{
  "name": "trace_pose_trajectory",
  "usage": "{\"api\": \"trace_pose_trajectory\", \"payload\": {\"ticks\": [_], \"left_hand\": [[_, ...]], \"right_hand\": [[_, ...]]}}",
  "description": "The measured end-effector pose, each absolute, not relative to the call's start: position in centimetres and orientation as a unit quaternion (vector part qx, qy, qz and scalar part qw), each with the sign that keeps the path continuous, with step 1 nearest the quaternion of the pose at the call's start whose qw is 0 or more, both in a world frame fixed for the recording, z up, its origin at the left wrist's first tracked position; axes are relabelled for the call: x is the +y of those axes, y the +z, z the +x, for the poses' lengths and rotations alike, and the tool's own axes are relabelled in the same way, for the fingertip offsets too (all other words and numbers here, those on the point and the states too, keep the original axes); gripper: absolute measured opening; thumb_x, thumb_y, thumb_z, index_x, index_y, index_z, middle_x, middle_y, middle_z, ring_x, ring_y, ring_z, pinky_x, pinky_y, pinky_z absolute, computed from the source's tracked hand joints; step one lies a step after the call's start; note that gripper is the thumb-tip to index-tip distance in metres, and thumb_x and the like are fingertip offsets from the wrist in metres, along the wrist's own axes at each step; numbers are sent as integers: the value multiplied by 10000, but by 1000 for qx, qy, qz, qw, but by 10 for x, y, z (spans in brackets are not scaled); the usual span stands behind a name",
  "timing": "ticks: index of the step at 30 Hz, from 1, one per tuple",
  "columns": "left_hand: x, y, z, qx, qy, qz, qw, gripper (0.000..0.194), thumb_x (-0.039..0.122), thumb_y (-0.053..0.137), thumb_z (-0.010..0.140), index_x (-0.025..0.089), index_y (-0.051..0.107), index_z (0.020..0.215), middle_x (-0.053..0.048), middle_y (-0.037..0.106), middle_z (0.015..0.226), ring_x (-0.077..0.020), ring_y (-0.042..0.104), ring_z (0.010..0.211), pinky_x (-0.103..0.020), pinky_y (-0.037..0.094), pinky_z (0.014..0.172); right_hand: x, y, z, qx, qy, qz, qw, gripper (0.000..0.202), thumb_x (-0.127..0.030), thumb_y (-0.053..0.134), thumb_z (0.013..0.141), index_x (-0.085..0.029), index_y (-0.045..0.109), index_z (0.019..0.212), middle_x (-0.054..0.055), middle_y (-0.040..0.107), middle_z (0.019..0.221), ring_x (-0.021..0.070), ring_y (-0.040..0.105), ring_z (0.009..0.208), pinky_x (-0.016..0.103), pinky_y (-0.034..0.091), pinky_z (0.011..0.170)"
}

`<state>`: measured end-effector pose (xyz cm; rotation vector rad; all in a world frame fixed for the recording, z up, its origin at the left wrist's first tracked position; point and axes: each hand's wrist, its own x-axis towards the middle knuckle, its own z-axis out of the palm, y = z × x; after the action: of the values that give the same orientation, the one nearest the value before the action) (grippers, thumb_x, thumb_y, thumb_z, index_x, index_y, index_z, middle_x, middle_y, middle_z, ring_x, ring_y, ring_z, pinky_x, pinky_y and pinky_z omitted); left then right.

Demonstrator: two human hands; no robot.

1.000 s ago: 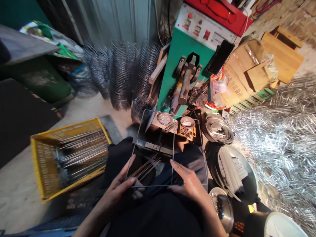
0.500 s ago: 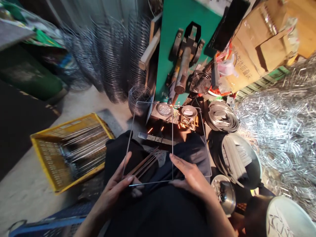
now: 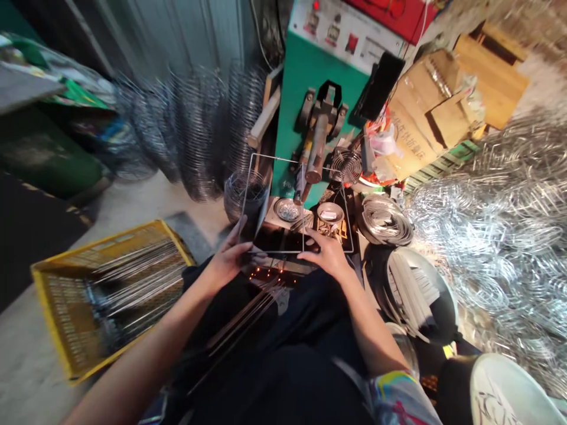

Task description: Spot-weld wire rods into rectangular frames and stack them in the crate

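Between my hands is a rectangular wire frame (image 3: 278, 252) with a wire crossing its middle. My left hand (image 3: 230, 252) pinches its near left corner. My right hand (image 3: 325, 252) grips the near side close to the middle wire. The frame's far side rises in front of the electrode arm of a green spot welder (image 3: 315, 150). Under the electrodes sit a dish of small metal pieces (image 3: 287, 209) and a second round dish (image 3: 330, 213). Small orange sparks glow below the frame. Several loose wire rods (image 3: 248, 316) lie across my lap.
A yellow crate (image 3: 57, 319) of wire rods stands at left. Stacks of wire rings (image 3: 199, 141) stand behind it. At right are coiled metal strips (image 3: 385, 219), a bucket (image 3: 449, 295) of flat strips, a cardboard box (image 3: 416, 118) and a large heap of wire parts (image 3: 482, 236).
My hands have moved forward and up with the wire frame, its far side now higher against the welder. The bright spark burst at the electrodes has faded to scattered embers.
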<state>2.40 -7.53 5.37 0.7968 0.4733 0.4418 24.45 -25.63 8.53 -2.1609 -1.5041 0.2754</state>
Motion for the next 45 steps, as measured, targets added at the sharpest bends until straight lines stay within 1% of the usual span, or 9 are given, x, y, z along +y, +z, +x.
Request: {"api": "trace_pose_trajectory", "payload": {"ticks": [3,8,20,31,35,38,40,42,45], "left_hand": [[-33,54,62,174,215,424,862,916,109,635,836,162,111,1585,-81,757,739,-248,741,658,-298,589,583],[10,50,99,183,230,418,860,926,77,583,823,204,74,1586,-82,757,729,-241,734,608,-275,577,514],[33,51,116,186,242,414,857,959,108,637,800,241,103,1584,-50,736,679,-210,718,570,-253,574,504],[40,50,119,190,237,429,851,962,125,636,798,237,94,1584,-42,741,689,-220,725,584,-267,580,510],[44,46,118,183,232,438,849,926,130,626,812,221,120,1583,-46,746,704,-220,732,606,-260,586,515],[46,45,121,175,228,437,852,918,123,613,819,222,113,1582,-47,747,705,-219,731,600,-256,580,507],[46,46,123,167,227,434,856,924,108,595,825,217,78,1584,-52,747,705,-218,731,600,-252,576,509],[42,48,121,163,227,430,858,945,90,579,827,218,28,1585,-49,743,694,-219,730,592,-253,572,509],[22,45,98,165,224,427,860,959,90,573,840,227,-19,1583,-49,741,696,-224,727,586,-271,571,523]], "right_hand": [[-223,94,288,-551,45,-806,213,735,-564,731,800,-190,535,1402,104,729,1097,291,671,1062,397,495,952],[-195,100,330,-578,7,-785,223,581,-481,696,865,-141,596,1326,130,735,1022,285,676,1004,380,487,930],[-171,98,343,-568,-20,-787,239,551,-502,686,866,-174,611,1302,106,734,916,272,682,874,354,493,831],[-166,93,347,-569,-20,-780,259,541,-533,692,849,-178,641,1253,129,729,1057,280,673,943,358,501,831],[-184,87,360,-534,-72,-794,280,523,-571,672,844,-199,673,1211,129,696,1145,286,628,1058,394,467,941],[-203,82,378,-415,-135,-836,333,580,-604,613,850,-153,674,1209,175,638,1244,324,562,1160,458,423,1004],[-211,79,387,-333,-66,-846,411,554,-605,559,861,-131,709,1106,170,687,1124,308,609,1061,440,464,940],[-214,78,388,-279,65,-815,504,513,-609,553,842,-139,722,962,112,723,876,250,653,828,368,516,774],[-223,76,368,-245,161,-769,569,509,-657,600,772,-156,674,826,24,638,607,162,553,518,275,451,511]]}}
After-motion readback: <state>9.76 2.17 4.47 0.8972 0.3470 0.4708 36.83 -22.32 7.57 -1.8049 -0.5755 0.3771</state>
